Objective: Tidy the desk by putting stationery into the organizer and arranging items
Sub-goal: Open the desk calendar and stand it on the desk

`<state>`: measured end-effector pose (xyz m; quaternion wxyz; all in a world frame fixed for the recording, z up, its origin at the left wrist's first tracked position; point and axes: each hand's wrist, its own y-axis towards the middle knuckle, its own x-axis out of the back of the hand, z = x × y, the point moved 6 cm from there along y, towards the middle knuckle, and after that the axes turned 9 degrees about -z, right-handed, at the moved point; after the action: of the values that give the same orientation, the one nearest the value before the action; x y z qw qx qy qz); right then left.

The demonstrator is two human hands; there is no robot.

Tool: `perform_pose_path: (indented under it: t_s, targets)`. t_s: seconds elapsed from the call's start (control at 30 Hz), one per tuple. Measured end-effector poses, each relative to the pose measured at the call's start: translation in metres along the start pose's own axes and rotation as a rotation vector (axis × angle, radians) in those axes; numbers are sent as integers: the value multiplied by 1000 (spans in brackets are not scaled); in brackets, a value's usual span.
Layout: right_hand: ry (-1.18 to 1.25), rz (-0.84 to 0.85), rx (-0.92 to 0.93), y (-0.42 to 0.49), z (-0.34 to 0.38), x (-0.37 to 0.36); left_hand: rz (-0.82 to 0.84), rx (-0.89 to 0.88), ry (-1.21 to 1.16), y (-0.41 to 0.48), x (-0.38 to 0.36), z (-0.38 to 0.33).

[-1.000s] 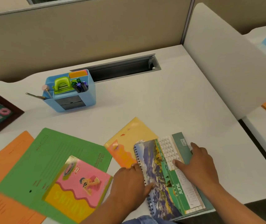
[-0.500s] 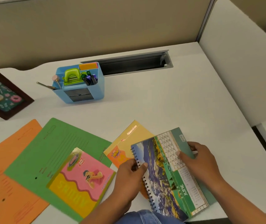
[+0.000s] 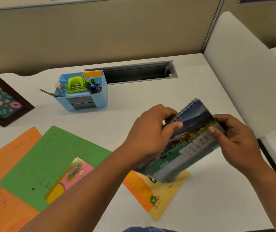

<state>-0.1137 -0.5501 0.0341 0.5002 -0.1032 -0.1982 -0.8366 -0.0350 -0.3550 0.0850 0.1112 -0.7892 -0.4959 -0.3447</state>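
A spiral-bound desk calendar [image 3: 189, 141] with a landscape photo is lifted above the white desk [image 3: 150, 97], tilted and blurred. My left hand [image 3: 152, 133] grips its spiral edge, thumb on the front. My right hand [image 3: 234, 141] holds the opposite edge, thumb pressed on the page. Under it lies a yellow and orange notebook [image 3: 152, 193]. The blue organizer [image 3: 83, 92] stands at the back left with a green hole punch [image 3: 75, 84], markers [image 3: 93, 87] and orange notes inside.
A green folder [image 3: 50, 161] overlaps an orange folder [image 3: 3, 190] at the left, with a pink and yellow notebook [image 3: 70, 180] on top. A dark picture frame [image 3: 1, 99] leans far left. A cable slot [image 3: 133, 72] runs along the back; a white divider [image 3: 244, 72] rises on the right.
Both hands picked the calendar up off the desk and raised it toward the right, turning it. The yellow notebook beneath it is uncovered. The camera view shifted.
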Motion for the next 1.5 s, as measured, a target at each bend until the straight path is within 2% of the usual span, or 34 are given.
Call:
perform_pose_path:
  t_s: [0.1,0.17,0.2,0.27,0.33,0.4,0.47,0.57,0.73,1.0,1.23,1.5]
  targets:
    - [122,-100,-68,-2,-3,0,-154,-68,-55,8,20,-7]
    - [207,-189,-125,-5,-8,1,-370,-46,-71,6,39,7]
    - [249,-230,-157,-6,-11,1,-493,17,-84,1,47,20]
    - [314,-303,-238,-8,-20,3,-663,264,-171,-13,54,52]
    - [376,-361,-326,-10,-29,4,-624,563,-346,-26,41,83]
    - [407,-396,-396,-12,-34,3,-479,706,-498,-32,21,97]
    - [441,-406,-455,-14,-37,-1,-376,708,-560,-31,8,96]
    - [424,-372,-511,-17,-39,-9,-315,658,-556,-25,2,88]
    - [389,-408,-538,-19,-44,-13,-369,678,-621,-23,6,91]
    - [261,-508,-482,-18,-41,-18,-352,699,-689,-24,0,88]
    - [210,-490,-444,-17,-33,-25,-351,627,-708,-20,7,80]
    - [216,-448,-493,-20,-43,-29,-467,708,-717,-18,14,91]
